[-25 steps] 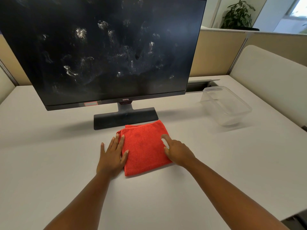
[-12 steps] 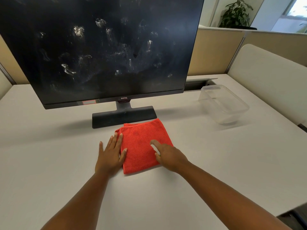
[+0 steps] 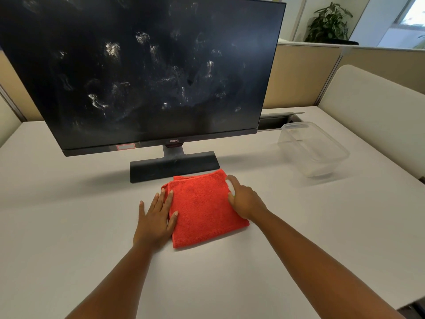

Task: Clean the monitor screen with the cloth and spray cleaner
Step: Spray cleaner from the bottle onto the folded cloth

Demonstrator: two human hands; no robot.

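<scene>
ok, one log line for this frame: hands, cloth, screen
left hand: flat on red cloth edge | right hand: grips small white object on cloth | monitor screen: smeared

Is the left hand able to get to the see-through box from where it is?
Probably not easily. The left hand rests flat by the red cloth; the clear box sits far right, past the right hand.

Both forearms are bare to the frame's lower edge, no sleeves showing, and the left hand (image 3: 156, 219) and right hand (image 3: 245, 199) wear nothing.
</scene>
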